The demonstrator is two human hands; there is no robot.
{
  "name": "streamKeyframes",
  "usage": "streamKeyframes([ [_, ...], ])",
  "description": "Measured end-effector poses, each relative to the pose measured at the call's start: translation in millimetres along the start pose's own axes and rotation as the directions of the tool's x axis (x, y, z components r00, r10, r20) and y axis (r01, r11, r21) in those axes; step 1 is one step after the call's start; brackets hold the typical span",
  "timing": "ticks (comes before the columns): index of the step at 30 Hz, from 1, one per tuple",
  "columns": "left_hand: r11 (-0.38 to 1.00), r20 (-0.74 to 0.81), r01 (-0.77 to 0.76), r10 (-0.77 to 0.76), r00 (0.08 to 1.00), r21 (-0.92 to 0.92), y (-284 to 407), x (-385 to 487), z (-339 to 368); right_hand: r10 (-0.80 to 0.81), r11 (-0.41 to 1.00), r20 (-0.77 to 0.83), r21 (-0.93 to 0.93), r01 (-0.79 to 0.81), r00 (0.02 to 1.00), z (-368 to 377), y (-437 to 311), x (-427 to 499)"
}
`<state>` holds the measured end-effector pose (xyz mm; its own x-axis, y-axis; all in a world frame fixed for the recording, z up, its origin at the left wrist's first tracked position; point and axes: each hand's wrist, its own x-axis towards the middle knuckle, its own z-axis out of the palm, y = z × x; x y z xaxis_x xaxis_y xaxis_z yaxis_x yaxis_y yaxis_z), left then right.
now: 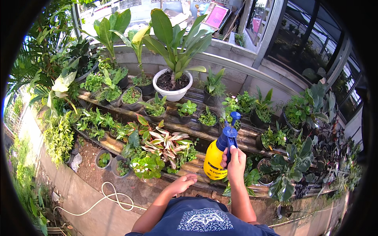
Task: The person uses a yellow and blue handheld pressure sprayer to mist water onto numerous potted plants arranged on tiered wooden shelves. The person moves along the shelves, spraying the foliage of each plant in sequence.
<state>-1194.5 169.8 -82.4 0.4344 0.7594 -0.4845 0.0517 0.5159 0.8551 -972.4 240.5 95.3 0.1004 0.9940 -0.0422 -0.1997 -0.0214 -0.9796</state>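
Note:
My right hand [235,165] grips the blue handle of a yellow pump sprayer [213,157], its blue pump knob pointing up. A fine mist rises from the nozzle towards a small potted plant with pale pink flowers [231,103]. Held low in front of my body, my left hand [183,183] is empty, with its fingers apart. Nearest to it are a white-flowered leafy plant [147,165] and a pink-and-green variegated plant [166,144] on the lower tier. Just left of the sprayer stands a small black pot of green leaves [208,118].
Stepped shelving [195,104] carries several potted plants, including a large one in a white pot [172,95]. A cream hose [118,196] lies looped on the concrete floor. Behind runs a low block wall [233,78], with dark window panes [307,38] at the right.

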Motion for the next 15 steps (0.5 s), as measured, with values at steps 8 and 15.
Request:
streamKeyframes([
  [8, 1.000, 0.011, 0.026, -0.026, 1.000, 0.000, 9, -7, 10, 0.007, 1.000, -0.031, -0.030, -0.008, 0.999, -8, -12, -7],
  [15, 0.998, -0.001, 0.056, -0.056, 0.998, -0.023, 12, -7, 17, -0.041, 0.999, -0.059, -0.028, 0.039, 0.997, -6, -11, -11],
])
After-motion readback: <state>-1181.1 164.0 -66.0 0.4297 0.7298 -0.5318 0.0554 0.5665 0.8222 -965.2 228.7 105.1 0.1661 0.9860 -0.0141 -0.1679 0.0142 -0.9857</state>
